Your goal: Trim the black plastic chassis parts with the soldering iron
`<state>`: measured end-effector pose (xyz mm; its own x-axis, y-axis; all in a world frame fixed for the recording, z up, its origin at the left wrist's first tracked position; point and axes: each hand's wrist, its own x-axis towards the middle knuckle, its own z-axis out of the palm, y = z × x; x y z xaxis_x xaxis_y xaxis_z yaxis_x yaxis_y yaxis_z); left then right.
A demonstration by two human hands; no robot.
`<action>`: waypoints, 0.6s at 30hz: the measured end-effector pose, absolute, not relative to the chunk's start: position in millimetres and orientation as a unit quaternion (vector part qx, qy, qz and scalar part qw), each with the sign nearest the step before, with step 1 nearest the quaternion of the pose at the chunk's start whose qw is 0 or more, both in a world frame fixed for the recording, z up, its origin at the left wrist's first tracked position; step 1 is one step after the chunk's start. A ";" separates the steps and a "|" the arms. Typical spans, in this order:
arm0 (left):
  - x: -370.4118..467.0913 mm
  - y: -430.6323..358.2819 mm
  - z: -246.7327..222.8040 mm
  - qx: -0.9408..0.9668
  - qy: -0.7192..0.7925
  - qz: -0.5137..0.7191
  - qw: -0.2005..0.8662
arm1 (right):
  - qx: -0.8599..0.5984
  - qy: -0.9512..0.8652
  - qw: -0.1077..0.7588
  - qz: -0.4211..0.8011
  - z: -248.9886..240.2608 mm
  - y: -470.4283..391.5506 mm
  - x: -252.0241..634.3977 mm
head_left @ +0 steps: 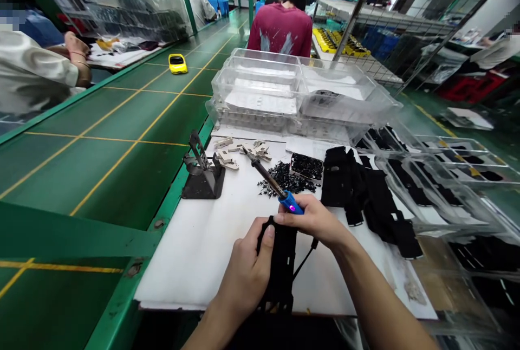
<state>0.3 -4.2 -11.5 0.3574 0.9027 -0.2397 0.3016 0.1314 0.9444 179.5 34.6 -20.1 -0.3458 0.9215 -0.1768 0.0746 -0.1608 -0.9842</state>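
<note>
My left hand [252, 263] is closed around a flat black plastic part [282, 263] with small slots, its thumb lying along the upper end. In my right hand [317, 220] is a soldering iron [289, 201] with a blue handle and a lit purple light. Its tip points up and away to the left, apart from the black part. The right fingertips also touch the top corner of that part. A dark cord runs down from below the right hand. Ahead lie a heap of small black pieces [280, 179] and a box of them [306, 167].
A metal iron stand [202, 174] is at the table's left edge, beside pale plastic pieces [227, 157]. More black parts [337, 176] lie to the right. Clear trays [260, 90] are stacked behind. A yellow toy car body [177, 63] sits on the green conveyor [162, 133]. Other people sit nearby.
</note>
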 end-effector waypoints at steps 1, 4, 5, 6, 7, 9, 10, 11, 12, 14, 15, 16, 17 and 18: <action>0.8 -3.8 -12.1 0.603 0.505 0.265 0.558 | -0.455 -0.541 0.348 0.615 -22.8 34.6 179.2; 1.7 -4.6 -14.1 0.605 0.514 0.272 0.544 | -0.460 -0.549 0.354 0.601 -29.0 33.2 178.5; 2.0 -5.3 -14.4 0.606 0.516 0.278 0.538 | -0.462 -0.554 0.357 0.594 -30.2 32.4 178.2; 2.4 -6.1 -14.4 0.606 0.519 0.283 0.533 | -0.464 -0.559 0.359 0.586 -30.9 31.5 177.7; 2.8 -6.8 -13.9 0.604 0.523 0.290 0.526 | -0.467 -0.566 0.361 0.576 -31.1 30.7 177.1; 3.8 -7.7 -12.4 0.601 0.532 0.299 0.517 | -0.475 -0.586 0.362 0.548 -30.8 29.3 175.4; 4.3 -7.9 -11.6 0.600 0.535 0.300 0.514 | -0.479 -0.597 0.360 0.533 -30.5 28.8 174.5; 4.6 -8.0 -11.0 0.599 0.538 0.299 0.512 | -0.484 -0.607 0.359 0.518 -30.2 28.5 173.5; 4.8 -7.9 -10.8 0.599 0.542 0.299 0.509 | -0.488 -0.616 0.357 0.505 -29.9 28.3 172.5; 4.6 -7.8 -11.1 0.601 0.546 0.298 0.502 | -0.494 -0.627 0.353 0.488 -29.5 28.4 170.7; 4.3 -7.8 -11.4 0.603 0.548 0.298 0.498 | -0.495 -0.630 0.353 0.484 -29.5 28.5 169.9; 3.9 -7.9 -11.8 0.604 0.549 0.296 0.496 | -0.494 -0.631 0.352 0.483 -29.5 28.6 169.3; 3.4 -8.0 -12.1 0.605 0.550 0.294 0.495 | -0.493 -0.630 0.353 0.486 -29.7 28.6 168.8; 2.9 -8.1 -12.2 0.605 0.551 0.291 0.495 | -0.490 -0.627 0.355 0.491 -29.9 28.5 168.5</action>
<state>2.9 -8.1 -12.2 0.2230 0.9556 -0.1927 0.3790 0.0971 0.9203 168.5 28.5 -29.9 -0.2676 0.9628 -0.0369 0.2668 0.0373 -0.9630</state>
